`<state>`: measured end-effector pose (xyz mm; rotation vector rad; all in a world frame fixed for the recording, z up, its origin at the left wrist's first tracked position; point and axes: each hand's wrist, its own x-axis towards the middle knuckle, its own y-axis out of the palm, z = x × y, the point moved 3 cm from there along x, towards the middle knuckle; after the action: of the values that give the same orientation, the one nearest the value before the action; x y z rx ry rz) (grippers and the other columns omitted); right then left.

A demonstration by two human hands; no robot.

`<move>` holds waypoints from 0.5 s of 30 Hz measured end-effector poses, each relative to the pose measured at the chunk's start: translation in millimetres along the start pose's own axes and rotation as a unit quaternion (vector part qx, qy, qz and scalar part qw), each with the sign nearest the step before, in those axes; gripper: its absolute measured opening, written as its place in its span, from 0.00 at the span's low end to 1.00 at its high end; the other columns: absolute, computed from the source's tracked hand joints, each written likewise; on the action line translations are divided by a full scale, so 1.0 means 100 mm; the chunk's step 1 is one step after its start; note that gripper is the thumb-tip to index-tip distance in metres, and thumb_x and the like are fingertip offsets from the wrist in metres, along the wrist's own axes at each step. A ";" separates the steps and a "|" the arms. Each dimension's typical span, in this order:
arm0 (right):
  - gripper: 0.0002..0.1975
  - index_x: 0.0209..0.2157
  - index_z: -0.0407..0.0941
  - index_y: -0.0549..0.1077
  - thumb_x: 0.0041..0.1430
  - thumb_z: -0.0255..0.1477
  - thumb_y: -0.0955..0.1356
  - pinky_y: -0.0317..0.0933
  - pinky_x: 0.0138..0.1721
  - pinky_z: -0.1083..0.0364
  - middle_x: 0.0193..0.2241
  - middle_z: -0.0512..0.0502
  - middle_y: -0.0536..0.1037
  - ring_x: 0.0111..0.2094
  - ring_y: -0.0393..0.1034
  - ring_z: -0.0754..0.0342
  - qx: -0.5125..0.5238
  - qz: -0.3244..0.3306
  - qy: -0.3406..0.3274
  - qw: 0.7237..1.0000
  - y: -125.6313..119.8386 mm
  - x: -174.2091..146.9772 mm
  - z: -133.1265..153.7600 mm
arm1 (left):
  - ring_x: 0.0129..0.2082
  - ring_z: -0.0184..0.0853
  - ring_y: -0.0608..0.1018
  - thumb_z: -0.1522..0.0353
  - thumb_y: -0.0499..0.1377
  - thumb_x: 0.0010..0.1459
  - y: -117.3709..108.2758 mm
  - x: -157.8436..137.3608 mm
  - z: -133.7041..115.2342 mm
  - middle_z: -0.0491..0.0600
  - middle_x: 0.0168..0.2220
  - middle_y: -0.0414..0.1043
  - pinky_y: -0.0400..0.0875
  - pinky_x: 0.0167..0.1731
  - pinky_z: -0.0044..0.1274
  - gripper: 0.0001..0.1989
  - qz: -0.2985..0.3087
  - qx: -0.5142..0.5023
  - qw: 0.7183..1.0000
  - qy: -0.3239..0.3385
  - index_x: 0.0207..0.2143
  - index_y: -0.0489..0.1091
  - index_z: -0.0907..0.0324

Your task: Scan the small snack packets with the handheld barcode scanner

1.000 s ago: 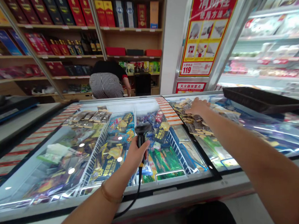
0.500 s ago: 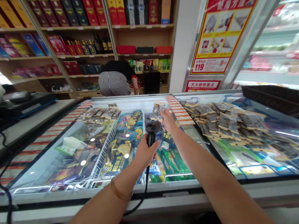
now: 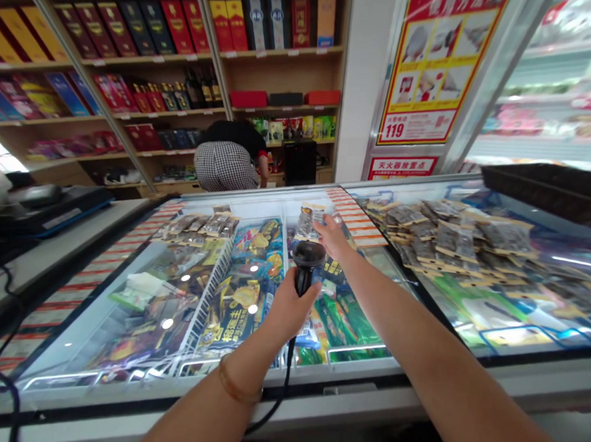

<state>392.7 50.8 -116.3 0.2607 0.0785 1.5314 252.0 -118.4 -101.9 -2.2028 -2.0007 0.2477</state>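
My left hand (image 3: 295, 304) is wrapped round the handle of a black barcode scanner (image 3: 307, 256), its head up and its cord trailing down over the freezer's front edge. Just beyond the scanner head, my right hand (image 3: 335, 237) pinches the right side of a small clear snack packet (image 3: 309, 222) with tan edges and dark contents. Both hands are above the glass top of a chest freezer (image 3: 116, 377). Similar packets lie in a small pile (image 3: 200, 225) on the left glass and in a larger pile (image 3: 449, 237) on the right glass.
Bagged frozen goods (image 3: 237, 311) show through the glass. A dark tray (image 3: 552, 187) rests at the far right. At left is a counter (image 3: 140, 211) with a black device (image 3: 60, 210). Behind the freezer, a person (image 3: 229, 153) bends toward shelves of boxes.
The scanner in my left hand has shifted slightly right, nearer my right hand. The packet has moved slightly left and now faces me more squarely.
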 end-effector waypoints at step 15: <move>0.19 0.44 0.48 0.68 0.53 0.39 0.71 0.69 0.34 0.56 0.34 0.52 0.79 0.34 0.77 0.53 0.016 0.019 -0.024 0.999 -0.02 0.07 -0.09 | 0.18 0.30 0.68 0.61 0.69 0.49 -0.02 0.02 -0.01 0.39 0.20 0.64 0.60 0.20 0.21 0.19 -0.028 -0.017 0.999 -0.007 0.41 0.67 0.56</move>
<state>392.9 59.2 -124.2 0.3251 0.0607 1.5613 250.3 -116.7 -100.9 -2.1662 -2.0854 0.2238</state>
